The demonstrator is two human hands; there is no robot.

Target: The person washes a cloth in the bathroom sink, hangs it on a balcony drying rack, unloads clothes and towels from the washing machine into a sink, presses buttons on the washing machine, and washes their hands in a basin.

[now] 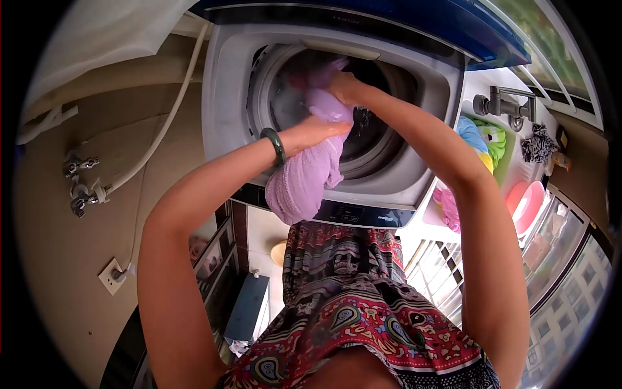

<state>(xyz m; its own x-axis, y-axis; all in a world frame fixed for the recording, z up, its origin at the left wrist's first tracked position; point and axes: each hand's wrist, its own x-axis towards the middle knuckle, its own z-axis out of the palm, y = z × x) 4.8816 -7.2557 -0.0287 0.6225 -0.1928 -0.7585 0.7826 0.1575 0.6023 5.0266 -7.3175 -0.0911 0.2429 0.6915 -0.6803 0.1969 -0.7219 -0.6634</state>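
A wet lilac cloth [301,181] is bunched over the front rim of an open top-loading washing machine [227,91]. Around its middle my left hand [317,133] is closed, with a dark green bangle on the wrist. Farther in, above the drum, my right hand [343,87] grips the upper part of the same cloth. Water drips from the cloth beside my hands into the dark drum [382,129]. The lower end of the cloth hangs in a thick bundle over the control panel [363,215].
To the right, a sink has a faucet [502,104], a green basin [508,146] with coloured clothes and a pink basin [526,201]. The blue lid [414,26] stands raised at the back. A hose [165,129] and taps [81,185] are on the left wall.
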